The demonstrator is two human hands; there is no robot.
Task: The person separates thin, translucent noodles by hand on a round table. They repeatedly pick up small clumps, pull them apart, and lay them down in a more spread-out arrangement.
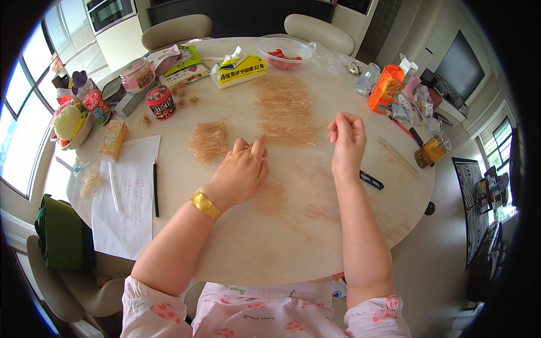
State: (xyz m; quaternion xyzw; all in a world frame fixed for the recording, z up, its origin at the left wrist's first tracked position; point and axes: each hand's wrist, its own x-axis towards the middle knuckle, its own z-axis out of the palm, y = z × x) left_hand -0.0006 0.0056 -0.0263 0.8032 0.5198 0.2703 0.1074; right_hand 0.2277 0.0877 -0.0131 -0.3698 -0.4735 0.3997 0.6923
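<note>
My left hand (245,173), with a gold bracelet (206,204) at the wrist, hovers over the table with its fingers bent. Its fingertips are at the lower left edge of a large patch of tan hair-like fibres (284,110) laid in rows. A smaller fibre bundle (208,141) lies just left of this hand, and a thin, faint fibre patch (271,199) lies below it. To the right of the large patch, my right hand (348,141) is raised with curled fingers and thumb together. Whether either hand pinches a fine strand is too small to tell.
On the round table (262,257), a utility knife (372,180) lies by my right forearm. Written paper (127,211) and a black pen (155,190) lie left. Around the rim stand a tissue pack (241,72), tomato bowl (285,55), candy tub (160,102) and tea glass (433,149).
</note>
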